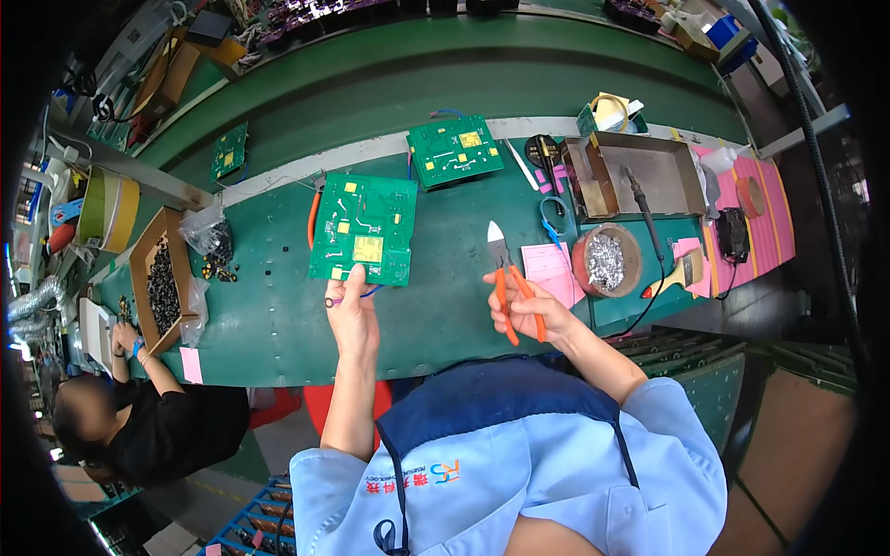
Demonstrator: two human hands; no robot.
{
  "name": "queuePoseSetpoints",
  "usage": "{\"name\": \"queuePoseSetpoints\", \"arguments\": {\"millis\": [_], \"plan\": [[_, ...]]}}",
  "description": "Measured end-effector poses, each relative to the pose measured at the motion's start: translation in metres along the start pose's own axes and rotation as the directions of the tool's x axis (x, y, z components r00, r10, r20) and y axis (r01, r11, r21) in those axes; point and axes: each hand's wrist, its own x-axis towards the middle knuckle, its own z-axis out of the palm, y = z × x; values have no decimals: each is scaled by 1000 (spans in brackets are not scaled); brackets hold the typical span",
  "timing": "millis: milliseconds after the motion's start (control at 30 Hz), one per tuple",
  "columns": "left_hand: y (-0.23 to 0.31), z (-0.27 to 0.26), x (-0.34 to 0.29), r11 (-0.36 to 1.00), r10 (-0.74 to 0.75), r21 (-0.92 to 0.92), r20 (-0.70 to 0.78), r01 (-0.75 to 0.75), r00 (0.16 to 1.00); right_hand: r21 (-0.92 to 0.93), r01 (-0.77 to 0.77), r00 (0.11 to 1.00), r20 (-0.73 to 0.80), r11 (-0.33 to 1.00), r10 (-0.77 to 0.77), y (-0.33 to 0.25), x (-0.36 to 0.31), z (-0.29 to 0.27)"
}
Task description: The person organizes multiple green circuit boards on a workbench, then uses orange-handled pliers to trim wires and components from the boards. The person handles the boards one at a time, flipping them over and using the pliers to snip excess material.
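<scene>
A green circuit board (389,199) with yellow patches is gripped at its near edge by my left hand (354,313), thumb on top. A blue wire comes out by my fingers under the board. My right hand (547,313) is wrapped round the orange handles of a pair of cutting pliers (502,259), whose metal jaws point away from me, apart from the board. Just beyond the held board, a second green circuit board (454,165) rests at the back of the green bench. Pink paper (551,274) lies to the right of the pliers.
To the right stand a round tub of metal bits (605,260), a metal tray (640,153), a soldering iron (640,193) and a brush (681,275). At left are a cardboard box of small black parts (159,283) and a bag (213,232). A co-worker (158,417) sits at the left.
</scene>
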Motion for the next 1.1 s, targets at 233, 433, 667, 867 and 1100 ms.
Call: {"name": "queuePoseSetpoints", "arguments": {"millis": [233,433,667,867,1100], "plan": [[2,3,-7,1000,-15,11,-2,15,1000,84,-23,989,150,996,10,8,-5,6],[0,-3,-9,1000,-25,15,-7,25,1000,166,-85,979,196,982,52,19,-6,3],[-3,-7,-9,999,-38,-8,-37,38,999,520,-206,951,-92,829,295,53,-7,-17],[-4,-12,-10,998,-63,-35,-67,61,996,461,-135,959,-162,877,232,58,-6,-14],[-9,-12,-10,996,-89,-27,-69,87,994,431,-178,953,-149,885,265,52,-14,-10]]}}
